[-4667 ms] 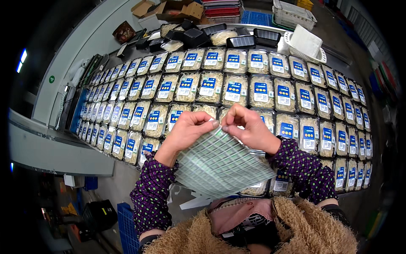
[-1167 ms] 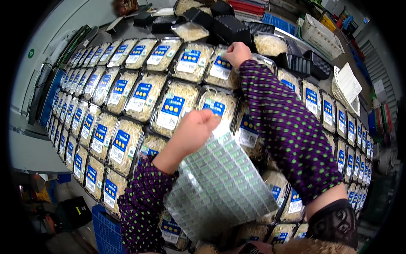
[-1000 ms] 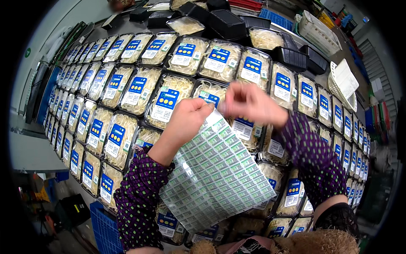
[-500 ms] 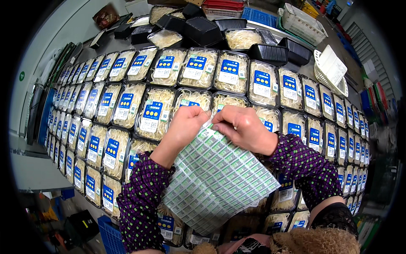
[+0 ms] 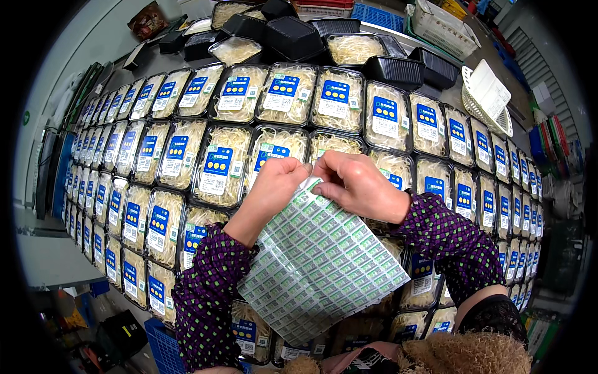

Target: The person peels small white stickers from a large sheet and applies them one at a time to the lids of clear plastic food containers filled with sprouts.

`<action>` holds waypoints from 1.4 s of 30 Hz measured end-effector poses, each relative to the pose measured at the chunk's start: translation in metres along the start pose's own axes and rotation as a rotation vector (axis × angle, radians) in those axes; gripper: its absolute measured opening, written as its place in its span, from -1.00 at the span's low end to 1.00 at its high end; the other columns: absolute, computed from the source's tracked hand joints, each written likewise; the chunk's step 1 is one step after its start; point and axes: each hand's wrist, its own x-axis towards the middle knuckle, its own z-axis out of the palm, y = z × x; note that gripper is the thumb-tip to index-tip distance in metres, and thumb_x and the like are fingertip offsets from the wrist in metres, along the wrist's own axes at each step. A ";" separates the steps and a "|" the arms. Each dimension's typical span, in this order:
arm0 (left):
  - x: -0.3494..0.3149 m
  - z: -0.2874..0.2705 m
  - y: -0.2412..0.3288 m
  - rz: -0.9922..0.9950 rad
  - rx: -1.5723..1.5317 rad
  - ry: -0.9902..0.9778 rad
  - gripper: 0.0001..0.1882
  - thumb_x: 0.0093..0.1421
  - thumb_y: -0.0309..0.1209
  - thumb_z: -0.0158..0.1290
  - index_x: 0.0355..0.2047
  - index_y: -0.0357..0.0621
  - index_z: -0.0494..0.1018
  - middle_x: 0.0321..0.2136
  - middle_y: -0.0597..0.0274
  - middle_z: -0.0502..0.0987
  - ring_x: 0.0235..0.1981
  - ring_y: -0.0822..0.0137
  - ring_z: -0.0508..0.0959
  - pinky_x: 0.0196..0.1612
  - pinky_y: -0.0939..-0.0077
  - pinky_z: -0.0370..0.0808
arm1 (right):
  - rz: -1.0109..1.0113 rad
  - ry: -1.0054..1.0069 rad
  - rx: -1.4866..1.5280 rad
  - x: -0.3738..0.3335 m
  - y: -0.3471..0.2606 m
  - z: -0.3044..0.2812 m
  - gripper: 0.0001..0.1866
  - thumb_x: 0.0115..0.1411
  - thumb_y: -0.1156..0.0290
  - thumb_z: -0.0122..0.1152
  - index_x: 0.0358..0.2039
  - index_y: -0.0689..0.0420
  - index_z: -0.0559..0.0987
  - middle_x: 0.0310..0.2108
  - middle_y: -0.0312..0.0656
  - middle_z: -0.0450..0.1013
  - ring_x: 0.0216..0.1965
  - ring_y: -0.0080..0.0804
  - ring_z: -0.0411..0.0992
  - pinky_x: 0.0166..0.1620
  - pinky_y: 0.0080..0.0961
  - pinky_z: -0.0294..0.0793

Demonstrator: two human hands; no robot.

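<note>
A sheet of small green-and-white stickers (image 5: 324,265) hangs at a slant between my hands, over the trays. My left hand (image 5: 274,190) pinches its top corner between thumb and fingers. Close beside it, my right hand (image 5: 364,187) is also closed, thumb and fingertips at the same corner. Whether a single sticker has come loose between those fingertips is too small to tell. Beneath the sheet and all around lie rows of black trays of bean sprouts (image 5: 219,163), film-covered with blue-and-white labels. Some trays carry a small green sticker too. The sheet and my forearms hide several trays.
Black empty trays (image 5: 293,38) and unlabelled sprout trays (image 5: 356,48) are heaped at the far edge. A white basket (image 5: 484,103) stands at the far right, with crates (image 5: 443,31) behind it. A blue pallet-like crate (image 5: 163,346) is low at the left.
My view has shifted slightly, so the trays sit a little differently in it. Both hands stay at the sheet's top corner, and the right fingers have moved slightly.
</note>
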 end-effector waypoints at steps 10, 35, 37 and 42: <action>0.000 0.010 0.008 -0.049 -0.075 -0.053 -0.80 0.21 -0.39 0.06 -0.53 -0.19 0.46 -0.57 0.49 0.46 -0.54 0.68 0.34 -0.49 0.72 0.25 | -0.173 0.058 -0.103 -0.007 0.008 -0.001 -0.82 -0.01 0.50 0.30 -0.39 0.19 0.49 -0.49 -0.07 0.41 -0.43 -0.05 0.43 -0.38 -0.26 0.42; -0.006 0.019 -0.005 0.093 0.316 0.156 -0.66 0.24 -0.35 0.05 -0.66 -0.22 0.36 -0.75 0.53 0.27 -0.67 0.67 0.16 -0.64 0.60 0.09 | 0.500 0.362 -0.350 0.148 0.183 -0.051 -0.79 0.00 0.27 0.19 -0.49 0.16 0.61 -0.44 -0.02 0.55 -0.27 -0.18 0.53 -0.11 -0.29 0.49; -0.006 0.019 -0.005 0.101 0.346 0.173 -0.68 0.22 -0.33 0.06 -0.62 -0.26 0.40 -0.74 0.37 0.32 -0.68 0.54 0.24 -0.61 0.52 0.17 | 0.476 0.293 -0.403 0.147 0.181 -0.051 -0.76 -0.02 0.27 0.22 -0.38 0.15 0.62 -0.35 -0.02 0.54 -0.19 -0.16 0.52 -0.09 -0.26 0.49; 0.004 0.021 -0.002 0.117 0.365 0.199 -0.68 0.19 -0.27 0.08 -0.53 -0.34 0.49 -0.72 0.03 0.45 -0.70 0.28 0.43 -0.56 0.36 0.34 | 0.426 0.453 -0.715 0.130 0.162 -0.062 -0.57 -0.02 0.12 0.36 -0.26 0.19 0.55 -0.29 0.05 0.51 -0.26 -0.11 0.53 -0.22 -0.19 0.52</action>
